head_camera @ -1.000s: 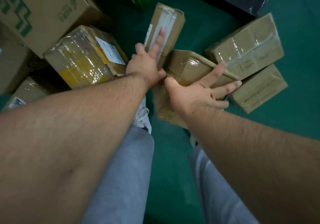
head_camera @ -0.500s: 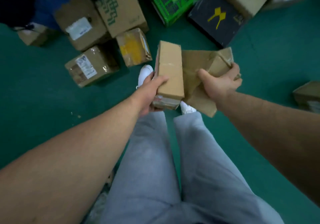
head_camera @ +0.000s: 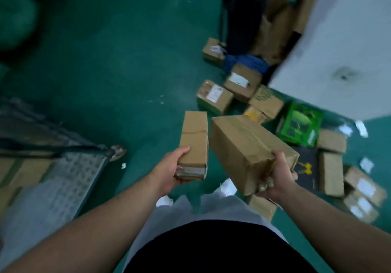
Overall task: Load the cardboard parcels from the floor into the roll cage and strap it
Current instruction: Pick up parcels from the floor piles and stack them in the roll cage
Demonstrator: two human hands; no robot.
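My left hand (head_camera: 171,168) grips the near end of a narrow taped cardboard parcel (head_camera: 194,137), held level above the floor. In my right hand (head_camera: 279,173) is a larger brown parcel (head_camera: 243,146), gripped at its near corner and tilted. The roll cage (head_camera: 63,167) stands at the left, blurred, with a perforated base plate and dark bars; cardboard shows inside it at the far left. Several more parcels (head_camera: 214,96) lie on the green floor to the right.
A green printed box (head_camera: 300,123), a black box with a yellow mark (head_camera: 305,167) and more small cartons (head_camera: 331,173) crowd the floor at right. A white wall (head_camera: 338,40) rises at the upper right, with dark bags and flattened cardboard beside it. Green floor (head_camera: 116,61) stretches ahead.
I have picked up both parcels from the floor, stood up and turned left. The roll cage has come into view at the left and the parcel pile has shifted right.
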